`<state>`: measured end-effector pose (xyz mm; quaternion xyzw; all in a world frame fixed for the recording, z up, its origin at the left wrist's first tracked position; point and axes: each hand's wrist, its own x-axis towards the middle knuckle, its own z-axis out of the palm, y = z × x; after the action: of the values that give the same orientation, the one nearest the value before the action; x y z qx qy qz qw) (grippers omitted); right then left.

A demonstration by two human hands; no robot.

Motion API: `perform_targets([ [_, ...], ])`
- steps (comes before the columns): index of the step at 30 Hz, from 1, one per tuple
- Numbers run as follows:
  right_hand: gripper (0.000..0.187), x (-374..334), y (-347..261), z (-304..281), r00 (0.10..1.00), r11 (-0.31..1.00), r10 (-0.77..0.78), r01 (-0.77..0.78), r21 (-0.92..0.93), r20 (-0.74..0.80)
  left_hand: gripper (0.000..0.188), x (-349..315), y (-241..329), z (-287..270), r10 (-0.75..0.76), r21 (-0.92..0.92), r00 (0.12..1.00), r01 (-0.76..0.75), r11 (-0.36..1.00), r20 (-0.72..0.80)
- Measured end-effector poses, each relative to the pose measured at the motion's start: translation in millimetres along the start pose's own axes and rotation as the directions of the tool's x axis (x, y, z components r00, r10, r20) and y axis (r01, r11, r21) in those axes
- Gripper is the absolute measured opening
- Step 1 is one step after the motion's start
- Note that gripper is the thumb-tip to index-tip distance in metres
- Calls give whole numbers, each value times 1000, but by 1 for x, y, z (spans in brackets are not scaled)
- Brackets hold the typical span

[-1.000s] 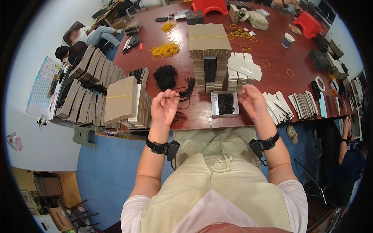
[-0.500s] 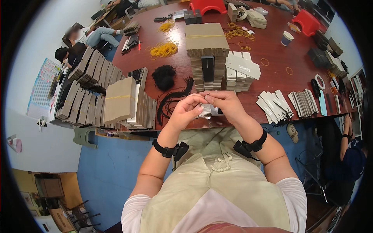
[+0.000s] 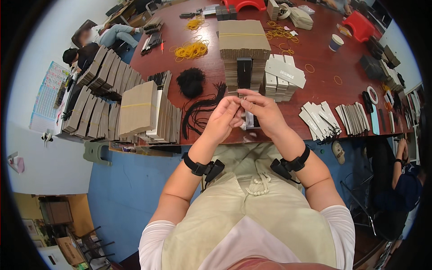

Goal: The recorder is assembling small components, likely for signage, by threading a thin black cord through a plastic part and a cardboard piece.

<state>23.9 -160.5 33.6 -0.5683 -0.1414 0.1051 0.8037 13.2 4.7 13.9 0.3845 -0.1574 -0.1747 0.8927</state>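
My left hand (image 3: 223, 118) and my right hand (image 3: 264, 111) meet at the table's near edge, fingertips pinched close together. Whatever they hold is too small to make out. Beneath them, a small pale box-like thing (image 3: 250, 121) is mostly covered by my fingers. Just beyond rises a tall stack of grey-brown cards (image 3: 244, 33) with a yellow rubber band, and a narrow black box (image 3: 244, 72) stands against its front. Black cords (image 3: 200, 110) lie in a loose bundle beside my left hand, with a fluffy black bunch (image 3: 190, 82) behind them.
Banded card stacks (image 3: 138, 108) crowd the left. White tags (image 3: 284, 74) lie piled right of the tall stack; more corded tags (image 3: 318, 120) and a tag row (image 3: 352, 119) line the near right. Yellow rubber bands (image 3: 191, 49), a paper cup (image 3: 335, 42) and red stools (image 3: 359, 27) are farther off. People sit around.
Both hands have lifted slightly away from me. My left fingers have curled in from a more spread pose, and the fingertips still meet. The whole view has shifted a little.
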Motion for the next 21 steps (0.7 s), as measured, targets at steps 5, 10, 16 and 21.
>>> perform_targets([
  [5, 22, 2, 12, -15, 999, 990, -7, 2, -138, -35, 11, -5, -1, -6, -60, 333, 987, 107, 937, -149],
  [10, 20, 12, 38, -44, 997, 520, -17, -52, -852, -71, 8, -8, -6, -8, 48, 548, 955, 127, 827, -293],
  [16, 16, 19, 59, -47, 994, 120, -96, -31, -992, -42, 10, -12, -8, -6, -38, 518, 944, 213, 828, -328],
  [21, 11, 12, 53, -49, 996, 81, -86, 42, -996, 35, 10, -14, -10, -15, -12, 540, 953, 181, 822, -302],
])
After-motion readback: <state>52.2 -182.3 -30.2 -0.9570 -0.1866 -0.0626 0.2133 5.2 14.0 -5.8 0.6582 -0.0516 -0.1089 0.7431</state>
